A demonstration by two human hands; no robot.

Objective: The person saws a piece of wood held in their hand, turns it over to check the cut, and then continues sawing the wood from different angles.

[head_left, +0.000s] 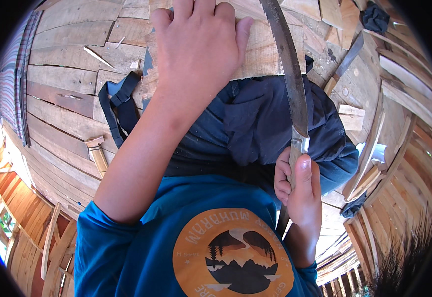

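Head view: The right hand (297,190) is wrapped tight on the handle of a saw (289,64), thumb laid along the grip. From that hand the saw runs toward 12 o'clock, its long axis near upright in the picture and bowing a little to 11 o'clock at the far end. The teeth face 9 o'clock, toward the other hand.

The left hand (198,47) lies flat, fingers together and pressing down on a plank (260,54) at 12 o'clock; it grips nothing, it only holds the wood down. The blade crosses the plank's right end, just beside the left hand's little-finger side, near but apart from it. The plank's long axis runs 9 to 3 o'clock, square to the blade.

Under the plank and between the two hands is a dark cloth bundle (275,123) with a strap (114,106) trailing toward 9 o'clock; it seems to pad the plank.

Open room: to 3 o'clock of the blade the wooden floor (62,79) carries offcuts (351,116) and a long dark tool (347,59), well apart from the saw. A wooden block (97,151) lies at 8 o'clock. The blade's line toward 6 o'clock runs close past the blue shirt (141,252).
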